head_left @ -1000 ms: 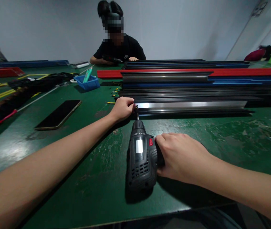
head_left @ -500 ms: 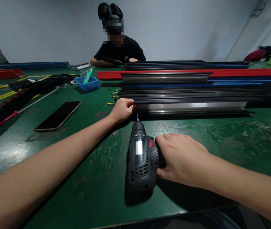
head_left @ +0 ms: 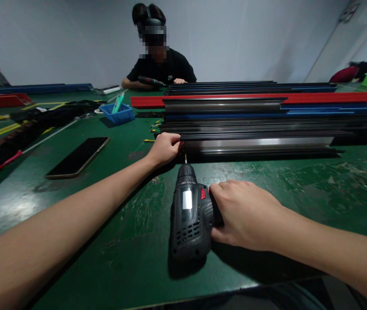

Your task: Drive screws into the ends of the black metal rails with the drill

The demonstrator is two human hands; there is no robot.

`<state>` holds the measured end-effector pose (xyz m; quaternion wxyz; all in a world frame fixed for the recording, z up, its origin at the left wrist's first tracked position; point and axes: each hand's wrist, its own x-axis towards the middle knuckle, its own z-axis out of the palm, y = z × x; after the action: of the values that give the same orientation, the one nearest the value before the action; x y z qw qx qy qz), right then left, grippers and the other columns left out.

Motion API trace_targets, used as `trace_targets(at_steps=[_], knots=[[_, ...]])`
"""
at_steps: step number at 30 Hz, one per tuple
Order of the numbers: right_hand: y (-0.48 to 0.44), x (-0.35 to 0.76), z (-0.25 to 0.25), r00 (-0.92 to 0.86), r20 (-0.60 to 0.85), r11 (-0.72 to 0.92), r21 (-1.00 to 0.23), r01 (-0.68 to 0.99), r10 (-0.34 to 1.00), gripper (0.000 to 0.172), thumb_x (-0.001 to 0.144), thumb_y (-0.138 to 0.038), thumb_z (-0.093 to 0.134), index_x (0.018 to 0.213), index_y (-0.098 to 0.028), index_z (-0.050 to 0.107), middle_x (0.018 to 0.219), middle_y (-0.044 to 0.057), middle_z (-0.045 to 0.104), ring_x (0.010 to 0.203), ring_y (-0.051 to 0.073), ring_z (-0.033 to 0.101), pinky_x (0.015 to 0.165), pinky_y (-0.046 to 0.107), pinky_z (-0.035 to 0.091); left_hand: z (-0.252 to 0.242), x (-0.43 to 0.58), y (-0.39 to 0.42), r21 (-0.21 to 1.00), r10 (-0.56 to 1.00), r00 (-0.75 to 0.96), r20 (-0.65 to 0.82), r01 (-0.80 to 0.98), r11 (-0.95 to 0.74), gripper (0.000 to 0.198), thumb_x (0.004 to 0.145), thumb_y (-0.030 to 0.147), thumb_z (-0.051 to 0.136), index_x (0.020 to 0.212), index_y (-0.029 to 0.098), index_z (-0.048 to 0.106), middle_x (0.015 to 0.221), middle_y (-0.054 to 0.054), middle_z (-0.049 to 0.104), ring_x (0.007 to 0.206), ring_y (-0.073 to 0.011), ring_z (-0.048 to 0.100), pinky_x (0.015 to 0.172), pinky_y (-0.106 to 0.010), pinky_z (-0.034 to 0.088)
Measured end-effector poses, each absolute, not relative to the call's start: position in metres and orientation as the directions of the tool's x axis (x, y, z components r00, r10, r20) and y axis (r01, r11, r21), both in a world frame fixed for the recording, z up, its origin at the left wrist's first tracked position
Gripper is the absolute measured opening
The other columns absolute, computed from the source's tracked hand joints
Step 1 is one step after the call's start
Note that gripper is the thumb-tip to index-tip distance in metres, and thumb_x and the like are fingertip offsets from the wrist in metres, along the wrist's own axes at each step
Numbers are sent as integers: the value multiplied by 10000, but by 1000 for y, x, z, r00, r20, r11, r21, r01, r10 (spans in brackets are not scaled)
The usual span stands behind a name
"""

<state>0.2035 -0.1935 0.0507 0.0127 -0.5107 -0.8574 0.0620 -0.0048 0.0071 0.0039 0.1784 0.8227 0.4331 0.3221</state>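
"So, in the head view, how is the right hand set?"

"Wrapped closely round the grip of the black drill, which is turned on its side, on or just above the green table, chuck pointing to the far side"

"And the left hand?"

"Curled, with thumb and forefinger pinched at the left end of the silver-faced metal profile. Its other fingers are mostly hidden"

"Where does the drill lie against the hands?"

"Its body is just left of the right hand, and nearer and further right than the left one. The thin bit reaches away to a spot beside the left fingertips; it is too dark there to tell whether it touches the profile"

"What sits further left?"

"A phone, and a blue tray on the far side of it"

"Anything different from a second ago?"

"Yes, the profile's left end was brightly lit then and is now in shadow. Both hands keep practically the same places, and the drill has barely shifted"
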Motion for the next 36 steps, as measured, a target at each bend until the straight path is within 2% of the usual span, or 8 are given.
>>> trace_targets(at_steps=[15,22,36], knots=[[-194,202,49,-465,-19,460,-115,881,885,292,809,-451,684,914,-180,662,849,116,746,768,305,722,628,372,477,4,-4,7,577,831,422,364,598,-556,221,766,263,524,593,147,599,580,-14,553,607,-141,464,577,-253,307],[-194,202,48,-462,-10,457,-121,881,887,294,802,-451,698,908,-178,665,845,110,743,764,285,711,626,362,464,5,-4,6,579,837,409,363,605,-547,259,772,276,540,536,176,509,542,-7,504,575,-131,414,576,-269,287],[-192,201,48,-455,-43,448,-119,886,889,312,812,-468,683,928,-179,673,869,125,749,780,296,719,637,369,482,5,-3,5,550,836,408,366,630,-548,250,783,266,533,551,173,512,550,-7,503,588,-132,414,586,-271,268]])
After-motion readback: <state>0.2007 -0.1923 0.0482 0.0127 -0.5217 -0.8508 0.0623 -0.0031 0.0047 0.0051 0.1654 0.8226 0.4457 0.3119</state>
